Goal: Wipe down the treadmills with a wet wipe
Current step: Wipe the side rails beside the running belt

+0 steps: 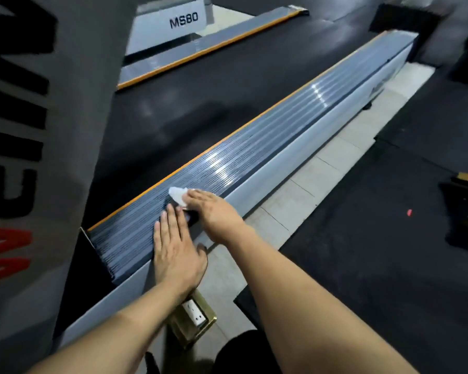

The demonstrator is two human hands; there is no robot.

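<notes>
We find the right hand [214, 211] pinching the wet wipe [179, 195] against the treadmill's ribbed side rail [254, 157], evidently to scrub it, while the left hand [176, 252] lies flat-fingered alongside as a brace.

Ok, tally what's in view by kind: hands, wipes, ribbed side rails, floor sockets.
Hands: 2, left hand and right hand
Wipes: 1, wet wipe
Ribbed side rails: 2, near rail, far rail
Floor sockets: 1, floor socket
Total: 6

"MS80" in black on far treadmill's grey side panel [183, 20], large partly cut-off letters on grey upright [38, 130]
</notes>
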